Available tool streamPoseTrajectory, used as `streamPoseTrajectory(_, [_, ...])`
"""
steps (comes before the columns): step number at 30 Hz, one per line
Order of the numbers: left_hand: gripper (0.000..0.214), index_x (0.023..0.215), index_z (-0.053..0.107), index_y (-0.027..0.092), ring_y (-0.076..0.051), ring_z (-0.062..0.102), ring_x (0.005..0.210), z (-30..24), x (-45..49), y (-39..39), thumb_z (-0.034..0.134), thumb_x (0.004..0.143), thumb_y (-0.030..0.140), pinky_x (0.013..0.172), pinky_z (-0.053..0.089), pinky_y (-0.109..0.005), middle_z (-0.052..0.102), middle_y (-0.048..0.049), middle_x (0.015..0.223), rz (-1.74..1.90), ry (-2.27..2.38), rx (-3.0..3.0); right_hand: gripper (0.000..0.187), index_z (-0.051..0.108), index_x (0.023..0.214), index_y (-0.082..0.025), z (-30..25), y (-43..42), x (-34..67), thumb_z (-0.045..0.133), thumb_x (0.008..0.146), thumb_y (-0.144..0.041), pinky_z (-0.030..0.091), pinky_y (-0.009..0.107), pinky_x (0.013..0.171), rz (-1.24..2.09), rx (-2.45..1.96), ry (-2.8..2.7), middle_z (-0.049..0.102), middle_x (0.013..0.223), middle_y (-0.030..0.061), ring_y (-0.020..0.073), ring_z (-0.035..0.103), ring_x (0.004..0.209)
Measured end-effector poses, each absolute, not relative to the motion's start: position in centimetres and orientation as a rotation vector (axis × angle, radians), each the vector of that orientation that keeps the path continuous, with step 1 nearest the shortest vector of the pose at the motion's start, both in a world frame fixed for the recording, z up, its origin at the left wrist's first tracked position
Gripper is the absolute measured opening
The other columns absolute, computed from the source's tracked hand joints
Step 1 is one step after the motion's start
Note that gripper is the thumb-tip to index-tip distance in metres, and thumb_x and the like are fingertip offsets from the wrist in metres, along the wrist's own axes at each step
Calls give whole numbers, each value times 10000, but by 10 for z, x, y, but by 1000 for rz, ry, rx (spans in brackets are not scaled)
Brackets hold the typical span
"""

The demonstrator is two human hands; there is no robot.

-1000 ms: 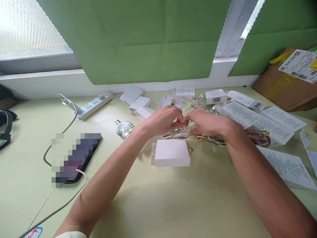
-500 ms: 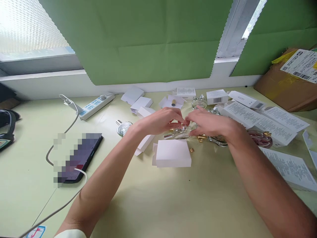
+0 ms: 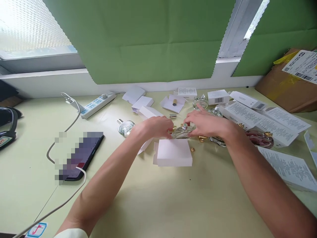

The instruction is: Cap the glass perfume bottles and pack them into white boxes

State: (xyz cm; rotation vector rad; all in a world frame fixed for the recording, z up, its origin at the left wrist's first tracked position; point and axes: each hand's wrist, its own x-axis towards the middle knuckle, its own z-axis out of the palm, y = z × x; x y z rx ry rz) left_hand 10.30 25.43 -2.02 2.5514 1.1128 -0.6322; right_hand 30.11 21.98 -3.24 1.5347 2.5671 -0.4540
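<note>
A clear glass perfume bottle (image 3: 182,132) with a silver neck lies in the middle, behind a white box (image 3: 174,152). My right hand (image 3: 203,121) is closed on the bottle's right side, thumb and fingers at its edge. At the bottle's left end is my left hand (image 3: 158,127), its fingers bent and pressed together; what they hold, if anything, is hidden. A silver cap (image 3: 172,116) rests just behind the bottle. Small gold pieces lie around, one gold clip (image 3: 192,149) beside the white box.
Another round glass bottle (image 3: 125,127) lies to the left. Opened white cartons (image 3: 247,114) and a pink bottle (image 3: 260,138) crowd the right. A phone (image 3: 86,155) with a cable, a power strip (image 3: 97,105) and a headset (image 3: 10,125) are on the left; a cardboard box (image 3: 284,86) stands back right.
My left hand has moved left and slightly down, from the bottle's neck to its left end. My right hand stays at the bottle's right side. The silver cap behind the bottle has come into view.
</note>
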Motion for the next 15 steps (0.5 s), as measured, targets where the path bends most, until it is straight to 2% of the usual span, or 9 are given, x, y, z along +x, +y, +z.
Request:
streamPoseTrajectory(7, [152, 909, 676, 216, -231, 608, 885, -26, 113, 248, 583, 799, 266, 649, 412, -284, 668, -78, 908, -656, 1056, 2622, 108, 629, 830, -185, -30, 217, 299, 608, 814, -290, 321, 466, 1080, -489, 1477, 2599, 670, 922, 66, 245, 633, 929])
streamPoseTrajectory(11, [140, 875, 673, 211, -222, 602, 876, -26, 110, 251, 600, 760, 243, 627, 402, -269, 665, -77, 885, -666, 1045, 2613, 83, 622, 838, -205, -28, 216, 297, 619, 806, -282, 322, 441, 1083, -540, 1502, 2576, 673, 967, 66, 283, 601, 1071])
streamPoseTrajectory(13, [177, 915, 672, 217, -213, 599, 872, -22, 103, 253, 589, 761, 249, 625, 401, -264, 669, -74, 919, -643, 1050, 2582, 69, 610, 825, -210, -28, 214, 295, 615, 804, -276, 383, 417, 1014, -586, 1517, 2563, 671, 978, 75, 304, 565, 1137])
streamPoseTrajectory(15, [249, 1015, 661, 244, -203, 594, 892, -14, 92, 255, 564, 789, 288, 628, 402, -254, 670, -64, 1000, -577, 1064, 2556, 69, 595, 811, -209, -28, 213, 293, 608, 804, -276, 441, 382, 895, -630, 1541, 2545, 666, 979, 83, 306, 572, 1110])
